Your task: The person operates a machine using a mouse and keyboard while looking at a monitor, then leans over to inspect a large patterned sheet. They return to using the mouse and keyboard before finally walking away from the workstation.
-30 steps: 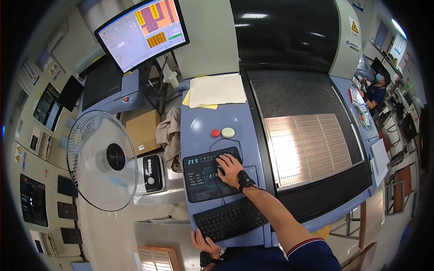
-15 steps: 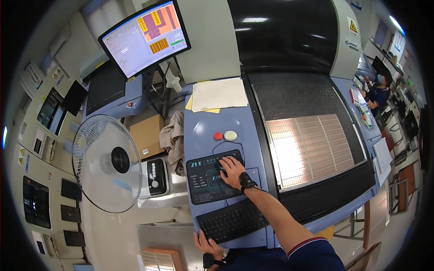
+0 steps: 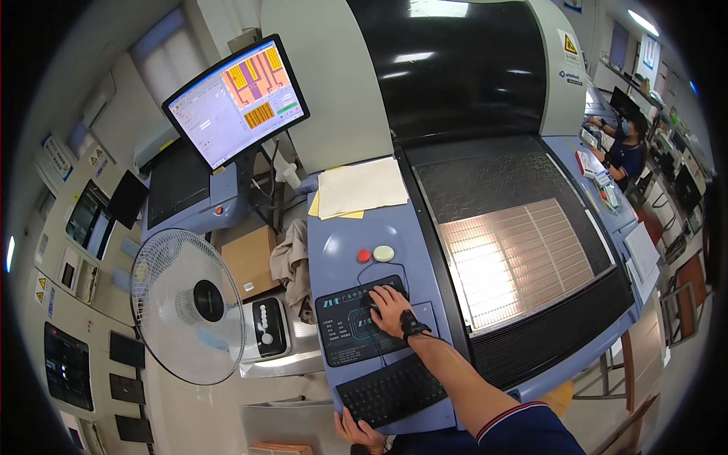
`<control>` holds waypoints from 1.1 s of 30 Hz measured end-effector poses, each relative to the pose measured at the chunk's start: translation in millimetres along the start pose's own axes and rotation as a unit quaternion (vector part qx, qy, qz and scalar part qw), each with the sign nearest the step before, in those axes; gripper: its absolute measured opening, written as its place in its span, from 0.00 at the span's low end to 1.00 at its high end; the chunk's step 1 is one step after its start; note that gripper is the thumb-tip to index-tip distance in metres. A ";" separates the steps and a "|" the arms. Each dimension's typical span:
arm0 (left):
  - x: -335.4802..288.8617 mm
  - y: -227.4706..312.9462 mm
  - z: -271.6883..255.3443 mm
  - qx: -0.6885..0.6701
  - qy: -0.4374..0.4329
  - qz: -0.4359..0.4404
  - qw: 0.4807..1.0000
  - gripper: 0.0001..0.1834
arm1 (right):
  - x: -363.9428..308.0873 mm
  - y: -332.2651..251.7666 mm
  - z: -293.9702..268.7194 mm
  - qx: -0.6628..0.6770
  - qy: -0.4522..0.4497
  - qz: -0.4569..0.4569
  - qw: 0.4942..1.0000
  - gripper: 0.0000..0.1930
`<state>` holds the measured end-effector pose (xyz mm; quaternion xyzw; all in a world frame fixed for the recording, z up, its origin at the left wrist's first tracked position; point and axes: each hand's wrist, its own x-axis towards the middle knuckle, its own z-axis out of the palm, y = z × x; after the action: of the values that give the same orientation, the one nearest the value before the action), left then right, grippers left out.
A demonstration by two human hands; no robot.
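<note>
My right hand (image 3: 390, 312) lies over a black computer mouse (image 3: 371, 300), fingers curved round it, on a dark printed mouse pad (image 3: 350, 334). A black band with a device is on that wrist. My left hand (image 3: 359, 433) is at the front left corner of a black keyboard (image 3: 389, 392), its fingers stretched out against the blue console's edge and gripping nothing I can see. Up on the left, a tilted monitor (image 3: 235, 102) shows an orange and purple magnified pattern with yellow blocks beside a pale panel. A copper-coloured panel (image 3: 523, 262) with a fine grid lies on the machine's black bed.
Red and pale green buttons (image 3: 384, 254) sit behind the mouse pad, with paper sheets (image 3: 362, 188) farther back. Left of the console are a standing fan (image 3: 189, 303), a cardboard box (image 3: 250, 262) and a beige cloth (image 3: 292, 262). A masked person (image 3: 628, 152) works at the far right.
My view has tilted upward, so the console sits lower. On the monitor the magnified pattern differs, with more yellow blocks. Both hands keep nearly the same places on the console.
</note>
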<state>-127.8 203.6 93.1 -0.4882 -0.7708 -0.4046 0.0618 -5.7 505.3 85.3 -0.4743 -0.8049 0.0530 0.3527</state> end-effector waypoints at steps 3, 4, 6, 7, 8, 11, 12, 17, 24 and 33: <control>-0.1 -1.4 -0.2 -0.011 0.002 0.001 1.000 0.22 | -0.4 -0.1 0.2 0.000 -0.006 0.004 1.000 0.25; -1.0 -3.6 0.3 -0.010 0.002 0.001 1.000 0.22 | -0.5 -0.1 0.7 0.001 -0.005 0.004 1.000 0.25; -3.6 -11.6 2.6 0.003 -0.007 0.005 1.000 0.22 | -0.3 -1.0 1.2 0.002 -0.003 0.005 1.000 0.25; -6.6 -16.8 5.4 0.003 -0.007 0.005 1.000 0.22 | -0.7 -1.3 1.4 -0.001 -0.003 0.006 1.000 0.25; -8.3 -20.9 9.5 -0.009 -0.023 -0.028 0.999 0.26 | 0.1 -1.0 1.7 -0.004 -0.002 0.007 1.000 0.25; -13.6 -30.1 15.1 -0.020 -0.042 -0.055 0.997 0.30 | 0.3 -0.3 2.2 0.002 -0.009 0.007 1.000 0.25; -14.3 -31.4 15.1 -0.018 -0.047 -0.050 0.997 0.30 | 0.0 0.0 2.5 0.002 -0.008 0.008 1.000 0.25; -13.6 -28.0 13.4 -0.020 -0.051 -0.060 0.997 0.30 | -0.2 1.0 2.7 -0.004 -0.007 0.012 1.000 0.25; -4.3 -25.2 8.4 0.005 0.019 0.136 0.991 0.23 | 0.2 -0.2 1.4 -0.007 -0.014 0.012 1.000 0.25; -3.6 -22.0 6.7 0.004 -0.012 0.090 0.996 0.21 | 2.1 0.1 1.9 0.018 -0.017 0.021 0.999 0.24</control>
<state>-141.7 201.4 74.5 -0.5602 -0.7262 -0.3882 0.0903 -7.5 507.5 84.9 -0.4834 -0.7996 0.0832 0.3466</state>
